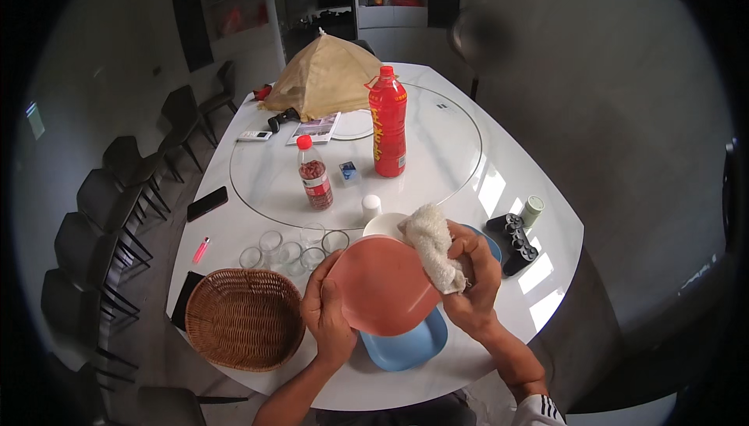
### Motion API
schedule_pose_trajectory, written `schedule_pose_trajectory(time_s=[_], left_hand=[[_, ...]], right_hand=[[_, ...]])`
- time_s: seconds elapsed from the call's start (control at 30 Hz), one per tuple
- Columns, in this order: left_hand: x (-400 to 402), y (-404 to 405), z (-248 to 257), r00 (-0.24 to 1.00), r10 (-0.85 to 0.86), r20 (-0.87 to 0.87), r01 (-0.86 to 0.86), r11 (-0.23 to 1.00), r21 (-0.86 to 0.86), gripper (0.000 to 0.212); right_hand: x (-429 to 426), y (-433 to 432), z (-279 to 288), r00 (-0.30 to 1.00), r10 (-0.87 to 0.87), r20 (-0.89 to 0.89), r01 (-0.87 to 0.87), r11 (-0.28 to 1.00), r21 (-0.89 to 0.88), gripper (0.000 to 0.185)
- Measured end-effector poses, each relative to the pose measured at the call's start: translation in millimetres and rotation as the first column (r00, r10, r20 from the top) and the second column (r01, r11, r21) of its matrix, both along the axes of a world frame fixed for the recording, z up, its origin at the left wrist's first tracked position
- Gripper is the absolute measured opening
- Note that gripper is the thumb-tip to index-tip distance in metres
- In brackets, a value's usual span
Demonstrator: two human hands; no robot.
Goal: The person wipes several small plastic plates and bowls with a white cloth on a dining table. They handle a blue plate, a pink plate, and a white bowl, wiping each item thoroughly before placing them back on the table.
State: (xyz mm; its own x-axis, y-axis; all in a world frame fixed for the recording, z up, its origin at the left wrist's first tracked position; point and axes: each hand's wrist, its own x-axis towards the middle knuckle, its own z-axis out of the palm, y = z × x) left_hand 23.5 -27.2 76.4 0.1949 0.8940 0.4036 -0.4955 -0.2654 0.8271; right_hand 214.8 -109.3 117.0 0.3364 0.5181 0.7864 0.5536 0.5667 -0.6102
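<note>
A pink plate is tilted up in front of me, with my left hand gripping its left rim. My right hand clasps a bunched white cloth at the plate's upper right edge. Below the pink plate, a blue plate lies on the white table, partly covered from view. Just behind, a white dish shows only its far part. Another blue dish is mostly hidden by my right hand.
A wicker basket stands at left, beside several drinking glasses. Farther back are a red bottle, a smaller bottle and a mesh food cover. A game controller lies right; a phone lies left.
</note>
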Motion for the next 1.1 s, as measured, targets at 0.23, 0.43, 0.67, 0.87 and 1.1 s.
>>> schedule_pose_trajectory(time_s=[0.23,0.43,0.67,0.87,1.1], left_hand=[[-7,-1,4,0.982,-0.011,-0.189,0.049,0.978,0.201,0.044],[-18,9,31,0.867,-0.395,-0.303,0.423,0.906,0.029,0.056],[-16,11,29,0.849,-0.090,-0.521,0.225,0.953,0.202,0.037],[-16,10,31,0.922,-0.030,-0.387,0.084,0.989,0.123,0.037],[-14,26,15,0.998,0.066,-0.015,-0.067,0.991,-0.118,0.038]], right_hand=[[-1,-2,8,0.985,-0.054,0.162,0.045,0.997,0.058,0.047],[11,0,9,0.941,-0.023,0.338,0.031,0.999,-0.020,0.062],[-7,3,8,0.933,-0.008,0.359,0.035,0.997,-0.070,0.058],[-3,4,6,0.955,0.026,0.296,-0.015,0.999,-0.038,0.053],[-13,3,-5,0.938,-0.103,0.331,0.100,0.995,0.025,0.062]])
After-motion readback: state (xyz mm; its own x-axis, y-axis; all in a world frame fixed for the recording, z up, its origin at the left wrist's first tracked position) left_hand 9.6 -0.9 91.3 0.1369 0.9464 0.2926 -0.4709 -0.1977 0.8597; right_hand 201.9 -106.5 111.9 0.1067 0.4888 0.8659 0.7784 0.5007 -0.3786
